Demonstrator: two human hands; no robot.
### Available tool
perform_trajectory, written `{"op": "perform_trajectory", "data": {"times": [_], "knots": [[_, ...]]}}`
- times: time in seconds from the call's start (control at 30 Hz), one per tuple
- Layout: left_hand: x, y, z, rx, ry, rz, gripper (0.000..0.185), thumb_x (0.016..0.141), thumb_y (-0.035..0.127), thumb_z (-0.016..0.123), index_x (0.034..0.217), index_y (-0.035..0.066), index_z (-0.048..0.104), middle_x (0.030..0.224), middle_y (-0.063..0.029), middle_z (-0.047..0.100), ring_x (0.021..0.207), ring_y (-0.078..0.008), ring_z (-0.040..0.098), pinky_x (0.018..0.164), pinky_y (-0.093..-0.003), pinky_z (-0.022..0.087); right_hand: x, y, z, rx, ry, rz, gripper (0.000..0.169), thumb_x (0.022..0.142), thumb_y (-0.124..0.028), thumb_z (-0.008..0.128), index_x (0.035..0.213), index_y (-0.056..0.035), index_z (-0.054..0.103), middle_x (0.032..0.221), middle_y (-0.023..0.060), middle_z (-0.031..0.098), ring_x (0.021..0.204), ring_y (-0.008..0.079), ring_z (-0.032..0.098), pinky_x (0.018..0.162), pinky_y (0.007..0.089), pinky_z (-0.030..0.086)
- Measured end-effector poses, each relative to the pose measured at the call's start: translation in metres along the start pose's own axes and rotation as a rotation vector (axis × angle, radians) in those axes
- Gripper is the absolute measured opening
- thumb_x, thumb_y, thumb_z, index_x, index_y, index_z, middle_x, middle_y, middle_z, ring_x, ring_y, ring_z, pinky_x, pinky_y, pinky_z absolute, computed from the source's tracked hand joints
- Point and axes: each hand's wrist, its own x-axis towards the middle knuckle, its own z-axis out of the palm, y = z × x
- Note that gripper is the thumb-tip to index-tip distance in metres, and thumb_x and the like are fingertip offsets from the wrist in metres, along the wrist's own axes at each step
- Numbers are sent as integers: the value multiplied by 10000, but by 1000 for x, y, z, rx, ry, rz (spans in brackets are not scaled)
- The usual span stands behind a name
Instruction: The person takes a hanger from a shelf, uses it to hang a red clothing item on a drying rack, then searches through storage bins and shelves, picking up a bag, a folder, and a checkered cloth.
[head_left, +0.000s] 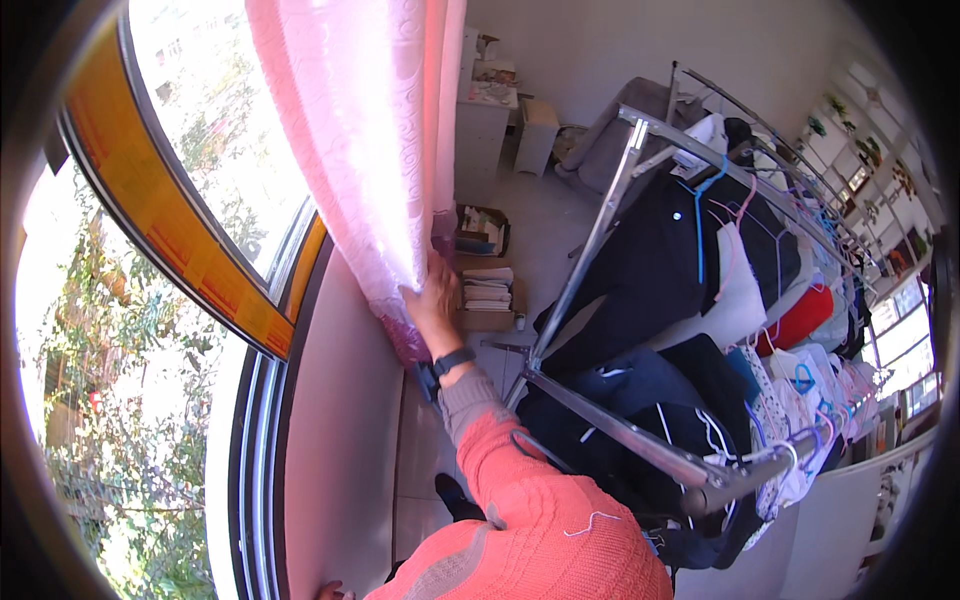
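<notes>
A pale pink patterned curtain (375, 150) hangs beside the window, with a darker purple lower border (405, 341). My right hand (435, 296) is closed on its edge near that border, the arm stretched forward. A dark watch (442, 369) sits on that wrist, below it the cuff of a coral knitted sleeve (495, 442). At the bottom edge of the picture only some fingers of my left hand (334, 591) show, close to the wall under the window (337, 420); the rest of that hand is cut off.
A metal clothes rack (600, 217) full of garments on hangers stands close on my right. Along the left runs the window frame with an orange-covered sash (180, 232), foliage outside. Ahead on the floor are a box of papers (487, 292) and another open box (482, 231).
</notes>
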Motion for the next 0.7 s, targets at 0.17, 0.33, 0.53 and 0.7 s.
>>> {"op": "perform_trajectory", "data": {"times": [0.17, 0.33, 0.53, 0.7], "knots": [[-4, 15, -4, 42, 15, 137, 325, 920, 129, 611, 1200, -30, 576, 1028, -165, 661, 953, -222, 617, 826, -340, 495, -121, 5, -40, -166, -181, 162, 693, 760, -207, 717, 1350, -30, 400, 1307, 238, 503, 1204, 444, 453, 999, 519, 391], [-14, 15, -8, 134, 58, 248, 382, 903, 117, 641, 1247, -35, 573, 1023, -156, 672, 939, -212, 626, 829, -335, 500, -271, 26, -64, -83, -628, 125, 533, 792, -218, 683, 1243, -2, 497, 1171, 259, 593, 1100, 443, 554, 930, 493, 463], [-32, 19, -1, 140, -10, 359, 383, 905, 116, 649, 1249, -33, 571, 1084, -169, 666, 969, -234, 631, 852, -356, 506, -414, 64, -150, -214, -1249, 5, 395, 796, -222, 668, 1127, -14, 610, 1064, 221, 665, 1010, 403, 634, 843, 486, 516], [-45, 1, -3, 81, -85, 442, 393, 905, 119, 650, 1262, -22, 566, 1112, -197, 662, 1000, -249, 632, 857, -371, 511, -472, 61, -278, -209, -1459, 197, 478, 803, -261, 699, 1219, -44, 611, 1120, 204, 664, 1036, 371, 637, 866, 460, 512]]}}
